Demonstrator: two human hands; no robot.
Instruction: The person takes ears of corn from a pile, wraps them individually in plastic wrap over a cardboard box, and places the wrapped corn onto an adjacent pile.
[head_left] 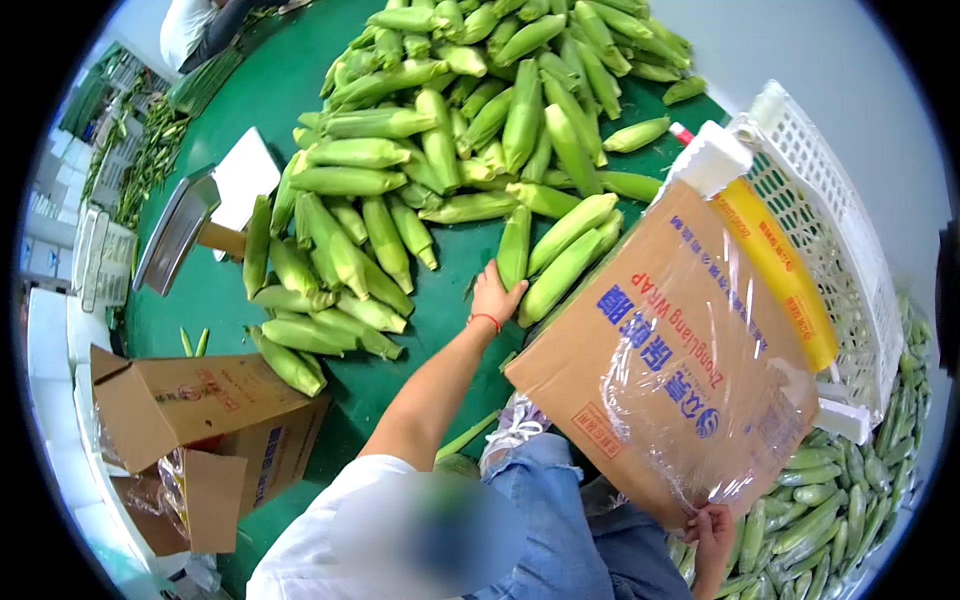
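The left hand [494, 298] has its fingers wrapped around the near end of a plump, pale-green corn ear in its husk [515, 245], which lies on the dark-green floor [450, 290] at the near fringe of a large heap of husked green corn [440, 130]. Two similar pale-green ears [572, 236] lie just beside it, between the hand and the upper-left edge of a broad brown cardboard panel printed in blue and red [620, 370]. Clear, creased plastic film [745, 365] covers much of that panel, and at its bottom corner the right hand [712, 530] has its fingers bent together, pinching the film's edge. Beyond the panel's upper-right edge are a long yellow carton [785, 270] and a white perforated plastic crate [885, 290]; glossy green ears, apparently wrapped [800, 535], lie past its lower-right edge. The step in hand looks to be picking up a single ear while the film is held spread. The next move seems to call for a firm grip on that ear's end, a lift clear of its two neighbours, and a path over the panel's left corner that does not ruck the film.
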